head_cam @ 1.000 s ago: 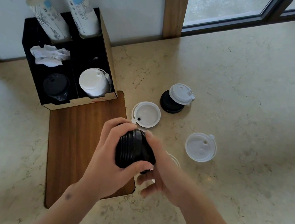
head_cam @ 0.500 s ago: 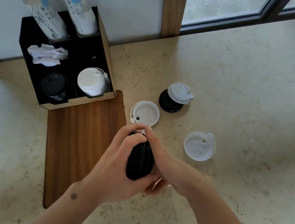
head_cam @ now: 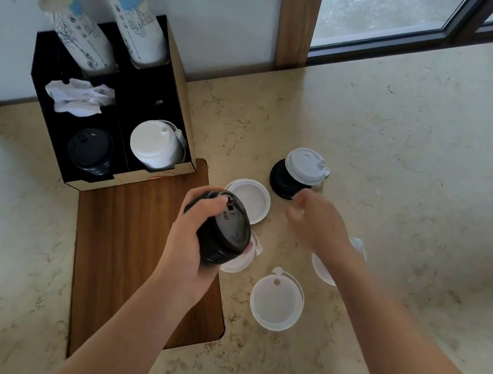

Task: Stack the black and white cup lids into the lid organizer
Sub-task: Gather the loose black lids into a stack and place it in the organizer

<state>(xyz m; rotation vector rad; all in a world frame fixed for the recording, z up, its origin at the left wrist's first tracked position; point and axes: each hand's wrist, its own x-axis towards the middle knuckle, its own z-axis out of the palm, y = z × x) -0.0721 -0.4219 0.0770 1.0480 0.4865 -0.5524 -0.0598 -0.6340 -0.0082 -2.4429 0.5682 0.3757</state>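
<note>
The left hand (head_cam: 187, 239) is gripping a stack of black lids (head_cam: 225, 229) above the counter (head_cam: 403, 180), near the organizer (head_cam: 178, 77). The right hand (head_cam: 319, 223), loosely curled and holding nothing, is hovering beside a black lid (head_cam: 280, 179) under a white lid (head_cam: 304, 165).

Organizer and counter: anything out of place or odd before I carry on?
Yes. A crumpled white paper sits in a compartment of the organizer behind the black lids, unlike the neat stacks around it. On the counter, a white lid rests askew on a black lid, mixing colours.
</note>
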